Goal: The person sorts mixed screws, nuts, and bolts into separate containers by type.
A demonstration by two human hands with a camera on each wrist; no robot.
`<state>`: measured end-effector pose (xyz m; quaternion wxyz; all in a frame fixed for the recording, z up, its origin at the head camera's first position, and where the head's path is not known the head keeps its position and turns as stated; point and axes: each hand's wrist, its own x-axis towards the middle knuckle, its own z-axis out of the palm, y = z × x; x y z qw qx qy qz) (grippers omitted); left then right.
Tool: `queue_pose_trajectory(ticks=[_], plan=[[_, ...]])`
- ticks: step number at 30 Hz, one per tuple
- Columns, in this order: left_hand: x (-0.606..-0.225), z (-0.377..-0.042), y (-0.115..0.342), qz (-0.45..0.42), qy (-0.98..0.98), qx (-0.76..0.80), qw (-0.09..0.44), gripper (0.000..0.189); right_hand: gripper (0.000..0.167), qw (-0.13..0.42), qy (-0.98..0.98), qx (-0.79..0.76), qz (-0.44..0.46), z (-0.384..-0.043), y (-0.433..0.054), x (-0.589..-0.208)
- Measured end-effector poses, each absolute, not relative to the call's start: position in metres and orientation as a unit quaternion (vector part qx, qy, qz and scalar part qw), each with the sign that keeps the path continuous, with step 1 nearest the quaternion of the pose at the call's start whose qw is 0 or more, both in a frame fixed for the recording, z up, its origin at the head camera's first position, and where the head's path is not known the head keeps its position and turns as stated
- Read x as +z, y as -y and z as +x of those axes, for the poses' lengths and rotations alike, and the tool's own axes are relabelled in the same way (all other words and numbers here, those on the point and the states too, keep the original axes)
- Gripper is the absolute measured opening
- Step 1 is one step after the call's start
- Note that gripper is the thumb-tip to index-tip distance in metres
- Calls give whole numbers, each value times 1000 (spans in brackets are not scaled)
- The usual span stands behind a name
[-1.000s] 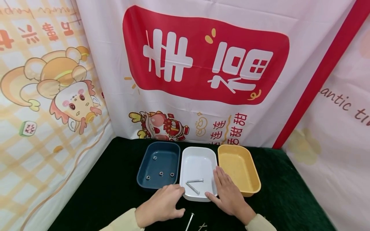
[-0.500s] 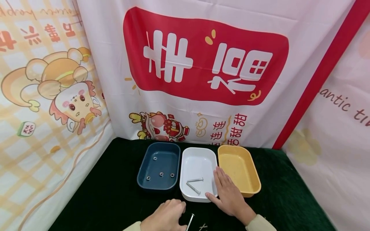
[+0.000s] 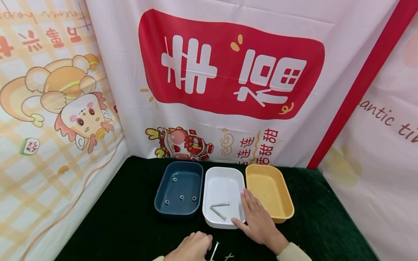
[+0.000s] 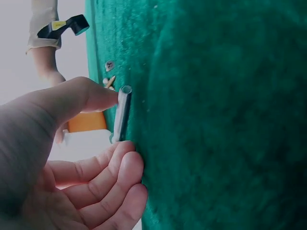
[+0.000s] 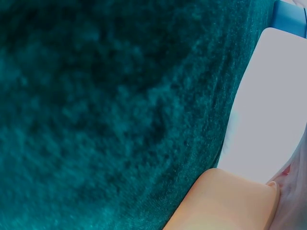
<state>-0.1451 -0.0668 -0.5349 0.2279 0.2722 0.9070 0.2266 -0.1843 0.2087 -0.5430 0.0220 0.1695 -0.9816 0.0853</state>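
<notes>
My left hand (image 3: 192, 248) is low in the head view, beside a silver bolt (image 3: 215, 250) on the dark green cloth. In the left wrist view its thumb tip is right at the bolt (image 4: 123, 112), while the loosely curled fingers (image 4: 130, 167) stand apart from the thumb near the bolt's other end. My right hand (image 3: 258, 219) rests with straight fingers along the right rim of a white tray (image 3: 223, 174), close to a yellow tray (image 3: 271, 188). Two bolts (image 3: 220, 204) lie inside the white tray.
To the left stands a blue tray (image 3: 177, 166) holding several nuts (image 3: 181, 197). Thin brass-coloured pieces (image 3: 229, 256) lie near the front, right of the bolt. A printed cloth (image 3: 228, 141) hangs behind the trays.
My left hand has come away from the white tray's left side, down toward the bolt on the cloth. The right hand and the trays stay in place.
</notes>
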Motion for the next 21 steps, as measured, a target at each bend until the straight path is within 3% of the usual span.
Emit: queue_pose_trajectory(ticks=[9,21], plan=[[-538,-143,58,249,-906,241,244,14,101,26,981,81,172,-184,-209,-542],[-533,-139,55,203,-907,269,254,16,99,25,982,80,171,-183,-208,-542]])
